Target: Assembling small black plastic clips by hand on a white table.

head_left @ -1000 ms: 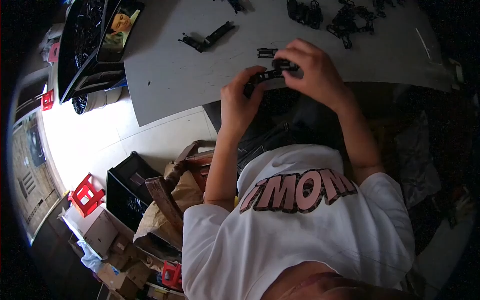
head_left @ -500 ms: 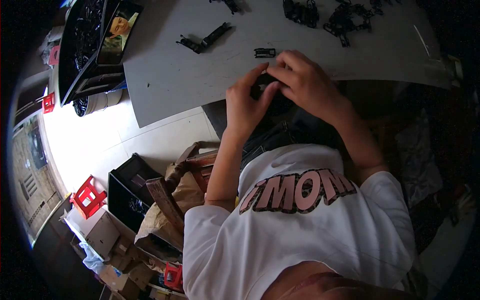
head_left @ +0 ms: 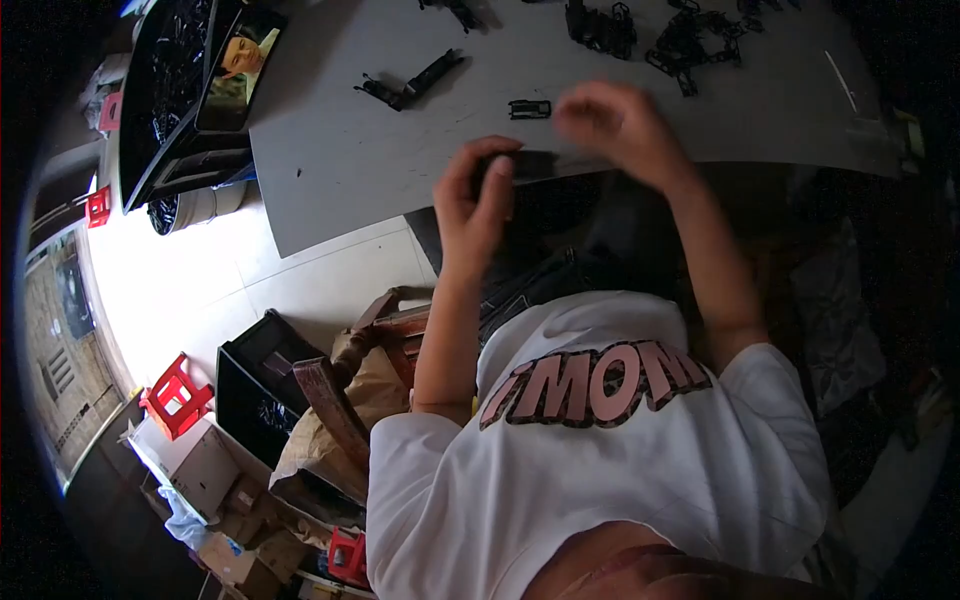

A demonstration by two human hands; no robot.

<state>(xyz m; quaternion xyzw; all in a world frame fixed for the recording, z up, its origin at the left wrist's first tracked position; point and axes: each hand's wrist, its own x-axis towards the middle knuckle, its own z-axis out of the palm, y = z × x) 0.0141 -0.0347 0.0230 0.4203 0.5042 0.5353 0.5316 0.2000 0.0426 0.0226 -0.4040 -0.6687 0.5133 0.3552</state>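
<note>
At the table's near edge, my left hand (head_left: pixel 472 205) is closed, thumb against fingers, around a small black plastic part (head_left: pixel 530 162). Much of that part is hidden or dim, so its exact kind does not show. My right hand (head_left: pixel 615 130) is apart from it, raised over the table to the right; motion smears its fingers. Just left of those fingers, a small black rectangular plastic piece (head_left: pixel 530 109) lies on the grey table (head_left: pixel 340 190).
Farther left lies a bent black piece (head_left: pixel 408 88). Black assemblies (head_left: pixel 695 45) and a black cluster (head_left: pixel 602 28) sit at the back. A screen playing video (head_left: pixel 238 70) stands at the left, beside a bin of black parts (head_left: pixel 175 80). A wooden chair (head_left: pixel 335 400) is below.
My right hand has let go of the black part and moved up and right. My left hand has shifted slightly left, keeping its grip.
</note>
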